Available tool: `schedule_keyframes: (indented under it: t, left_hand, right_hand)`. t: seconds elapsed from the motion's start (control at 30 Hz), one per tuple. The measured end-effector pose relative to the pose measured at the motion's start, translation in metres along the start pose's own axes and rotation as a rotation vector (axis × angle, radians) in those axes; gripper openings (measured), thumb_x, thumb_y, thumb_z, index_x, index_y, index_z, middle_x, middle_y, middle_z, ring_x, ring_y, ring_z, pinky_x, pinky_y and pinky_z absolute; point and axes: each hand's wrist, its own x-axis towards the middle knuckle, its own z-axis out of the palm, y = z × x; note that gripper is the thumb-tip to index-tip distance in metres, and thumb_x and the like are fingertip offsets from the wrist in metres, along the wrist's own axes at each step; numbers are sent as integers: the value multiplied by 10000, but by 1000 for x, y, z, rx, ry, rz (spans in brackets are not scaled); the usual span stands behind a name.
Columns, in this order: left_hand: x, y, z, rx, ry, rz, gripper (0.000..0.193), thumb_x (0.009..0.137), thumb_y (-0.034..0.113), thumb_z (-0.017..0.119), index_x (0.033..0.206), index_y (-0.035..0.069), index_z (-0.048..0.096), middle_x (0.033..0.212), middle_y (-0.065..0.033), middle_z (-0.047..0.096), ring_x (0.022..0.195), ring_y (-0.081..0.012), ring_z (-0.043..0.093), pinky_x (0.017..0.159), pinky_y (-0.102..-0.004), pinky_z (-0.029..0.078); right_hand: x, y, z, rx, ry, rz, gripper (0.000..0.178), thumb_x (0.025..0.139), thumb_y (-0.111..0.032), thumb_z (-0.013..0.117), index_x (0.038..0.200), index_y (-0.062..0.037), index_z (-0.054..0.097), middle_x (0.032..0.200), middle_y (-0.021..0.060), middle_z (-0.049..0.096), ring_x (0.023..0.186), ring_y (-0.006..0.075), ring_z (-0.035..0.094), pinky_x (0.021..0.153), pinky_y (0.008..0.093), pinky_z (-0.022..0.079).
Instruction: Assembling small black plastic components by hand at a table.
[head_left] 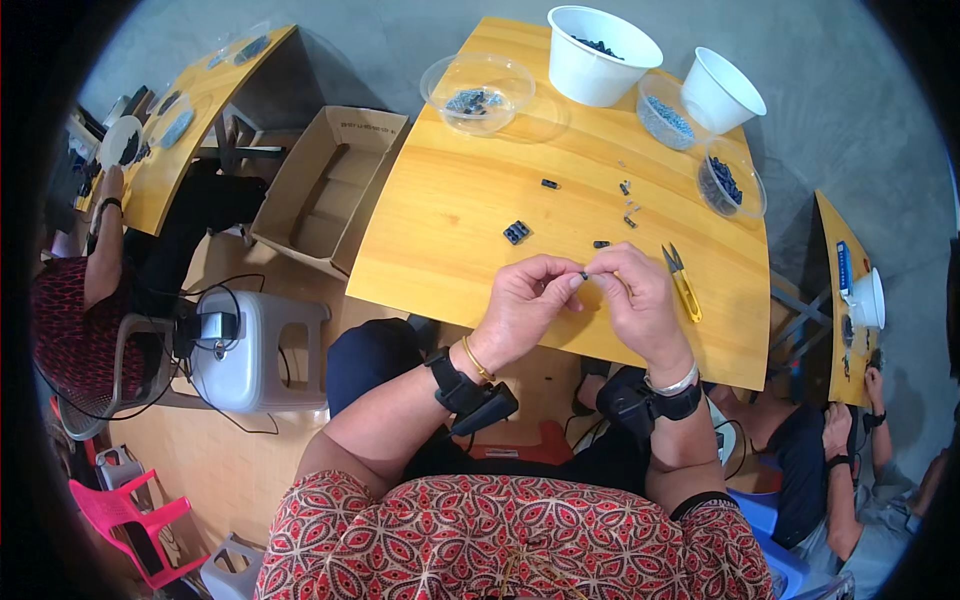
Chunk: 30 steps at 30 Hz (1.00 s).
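Over the near part of the wooden table [440,245], my left hand [527,303] and my right hand [640,298] meet fingertip to fingertip. Both pinch one small dark piece [584,276], mostly covered by the fingers; its exact kind is too small to make out. Just beyond them lie a small black part [601,244] and a black block with several round holes [516,233]. Yellow-handled thread snips [684,286] rest to the right of my right hand. Farther off are another small black part [550,184] and a few tiny dark and clear bits [626,188].
Along the far side stand a clear bowl [478,94] with grey and dark parts, two white tubs [600,75], [722,88] and smaller clear tubs [666,112], [731,178] of parts. A cardboard box [330,185] and a grey stool [255,350] sit left. Other people work at both sides.
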Motion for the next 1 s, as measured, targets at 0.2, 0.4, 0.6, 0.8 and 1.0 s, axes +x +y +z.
schedule_keyframes:
  t: [0.2, 0.4, 0.6, 0.8, 1.0]
  left_hand:
    - [0, 0, -1, -87, 33, -26, 141, 863, 53, 575, 970, -35, 604, 818, -55, 629, 681, -95, 587, 630, -218, 494]
    - [0, 1, -3, -194, 46, -74, 165, 848, 1, 569, 1004, -45, 592, 878, -88, 632, 727, -135, 602, 699, -248, 511]
    - [0, 1, -2, -132, 35, -4, 171, 840, -21, 566, 1009, -37, 591, 885, -86, 634, 751, -140, 613, 717, -251, 515]
    - [-1, -2, 0, -97, -10, 51, 138, 854, -25, 542, 981, -44, 593, 850, -79, 628, 752, -123, 613, 694, -239, 508]
    - [-3, -3, 1, -37, 14, -10, 152, 848, -30, 551, 996, -41, 588, 883, -91, 623, 792, -153, 621, 723, -263, 526]
  right_hand:
    - [-2, 6, 5, -33, -54, -11, 110, 762, 88, 535, 823, -2, 556, 745, 114, 537, 659, 254, 554, 582, 305, 440]
    - [-5, 8, 15, -15, 15, 9, 106, 764, 83, 545, 822, -5, 552, 736, 118, 531, 652, 254, 549, 571, 309, 435]
    - [-7, 9, 16, 66, 36, 76, 99, 771, 78, 551, 826, -5, 558, 742, 113, 544, 648, 235, 556, 584, 298, 448]
    - [-7, 8, 10, 98, 55, 89, 94, 776, 74, 551, 822, -5, 573, 751, 107, 562, 675, 214, 571, 604, 279, 453]
    - [-5, 4, 5, 56, 32, 48, 95, 770, 79, 550, 808, -2, 581, 751, 107, 561, 676, 222, 570, 605, 281, 450]
